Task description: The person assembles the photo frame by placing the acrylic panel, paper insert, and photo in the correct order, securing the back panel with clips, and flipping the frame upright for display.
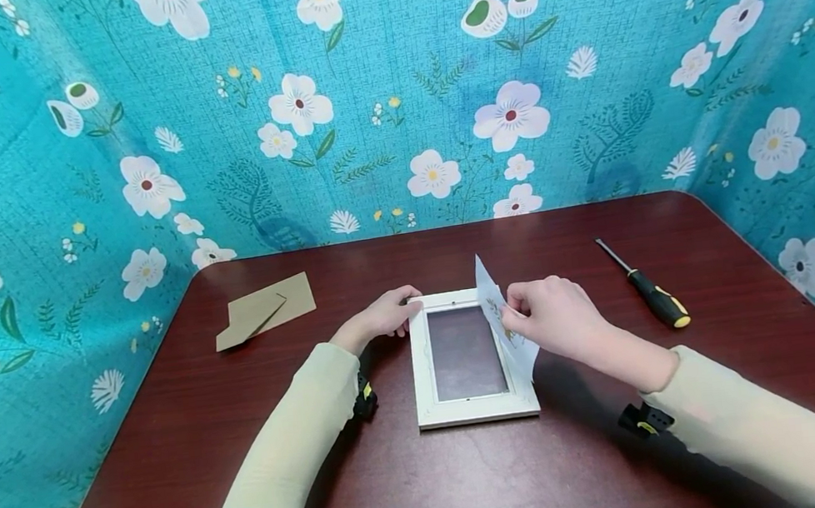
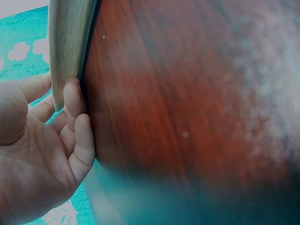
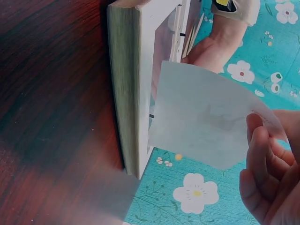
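Sheet (image 3: 201, 115): one; upright and bowed over the frame's right side. We judge it light, limp and quick to crease; best taken by an edge, clear of the printed face.
Frame (image 1: 423, 369): one; flat on the worktop (image 1: 479, 480), about midway between its left and right edges. Looks rigid and moderately light, its pale finish perhaps easily scuffed; we would hold it by the outer rim.
Tabs (image 3: 151, 116): two dark ones show at the opening; small, likely bendable.
Left hand (image 1: 383, 315): fingers curled about the frame's far left corner, gripping it.
Right hand (image 1: 550, 313): thumb and finger pinching the sheet near its raised edge.
Card (image 1: 273, 303): one, brown, near the worktop's far left corner; probably stiff, with a narrow flap lifted.
Screwdriver (image 1: 658, 299): one, towards the far right corner, tip pointing to the far edge.
Unsure: whether the sheet's lower edge touches the frame.
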Available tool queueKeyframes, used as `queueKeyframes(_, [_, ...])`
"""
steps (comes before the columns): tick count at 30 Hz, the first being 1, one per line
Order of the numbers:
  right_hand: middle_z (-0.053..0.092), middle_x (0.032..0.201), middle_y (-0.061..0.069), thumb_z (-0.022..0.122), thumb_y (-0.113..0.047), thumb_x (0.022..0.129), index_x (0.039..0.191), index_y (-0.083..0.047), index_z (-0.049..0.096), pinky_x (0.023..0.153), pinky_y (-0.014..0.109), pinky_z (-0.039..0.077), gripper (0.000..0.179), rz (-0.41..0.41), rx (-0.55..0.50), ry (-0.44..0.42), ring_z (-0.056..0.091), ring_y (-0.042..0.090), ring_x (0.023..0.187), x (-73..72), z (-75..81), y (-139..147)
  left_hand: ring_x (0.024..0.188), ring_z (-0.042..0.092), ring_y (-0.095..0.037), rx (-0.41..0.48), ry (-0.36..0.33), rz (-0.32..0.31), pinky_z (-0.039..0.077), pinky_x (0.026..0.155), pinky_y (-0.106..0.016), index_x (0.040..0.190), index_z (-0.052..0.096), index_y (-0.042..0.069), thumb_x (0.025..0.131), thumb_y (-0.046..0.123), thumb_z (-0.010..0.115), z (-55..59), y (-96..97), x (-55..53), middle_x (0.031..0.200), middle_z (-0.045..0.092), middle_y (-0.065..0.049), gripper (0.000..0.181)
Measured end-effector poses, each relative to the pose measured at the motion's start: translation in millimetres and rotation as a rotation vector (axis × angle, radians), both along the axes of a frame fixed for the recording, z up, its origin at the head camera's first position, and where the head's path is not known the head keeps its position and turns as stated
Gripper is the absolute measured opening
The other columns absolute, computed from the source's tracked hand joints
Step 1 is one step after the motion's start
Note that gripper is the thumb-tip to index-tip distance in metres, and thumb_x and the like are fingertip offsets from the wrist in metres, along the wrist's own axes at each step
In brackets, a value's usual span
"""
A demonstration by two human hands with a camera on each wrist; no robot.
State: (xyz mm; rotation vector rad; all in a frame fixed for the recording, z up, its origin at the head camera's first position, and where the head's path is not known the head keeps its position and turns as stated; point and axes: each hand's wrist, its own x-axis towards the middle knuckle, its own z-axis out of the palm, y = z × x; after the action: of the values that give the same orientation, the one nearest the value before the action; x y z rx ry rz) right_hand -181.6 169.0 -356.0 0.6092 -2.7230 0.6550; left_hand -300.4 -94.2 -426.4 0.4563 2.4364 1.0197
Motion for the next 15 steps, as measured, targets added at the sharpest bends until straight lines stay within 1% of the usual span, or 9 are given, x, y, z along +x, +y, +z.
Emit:
queueKeyframes(5, [0.03,0.047,-0.011,0.063,-0.008,0.084,0.057,-0.02,0.045,0.043,0.028,0.02,0.034,0.001,0.03,0.04,0.026,0.009,0.046,1.6,1.1,-0.5,0.058,0.053,-0.02,0.001,0.005,-0.002,0.041,0.052,-0.027,0.128,0.053,0.01,0.104,0.023,0.046,0.9,1.0,0.3,0.07,0.053,-0.008,0.028])
queueKeyframes(11, [0.03,0.046,-0.011,0.063,-0.008,0.083,0.058,-0.02,0.046,0.043,0.027,0.021,0.032,0.019,0.032,0.026,0.025,0.008,0.046,1.0,-1.8,-4.1,0.059,0.053,-0.02,-0.003,0.007,-0.001,0.041,0.053,-0.028,0.129,0.052,0.01,0.104,0.024,0.046,0.9,1.3,0.5,0.07,0.053,-0.008,0.029])
queueKeyframes(15, [0.028,0.046,-0.013,0.065,-0.01,0.08,0.056,-0.021,0.044,0.043,0.028,0.022,0.033,0.021,0.039,0.027,0.026,0.007,0.047,-1.2,-5.2,-9.8,0.06,0.053,-0.02,-0.011,0.002,0.002,0.041,0.054,-0.028,0.13,0.052,0.01,0.104,0.025,0.046,1.5,1.0,1.4,0.071,0.053,-0.008,0.03])
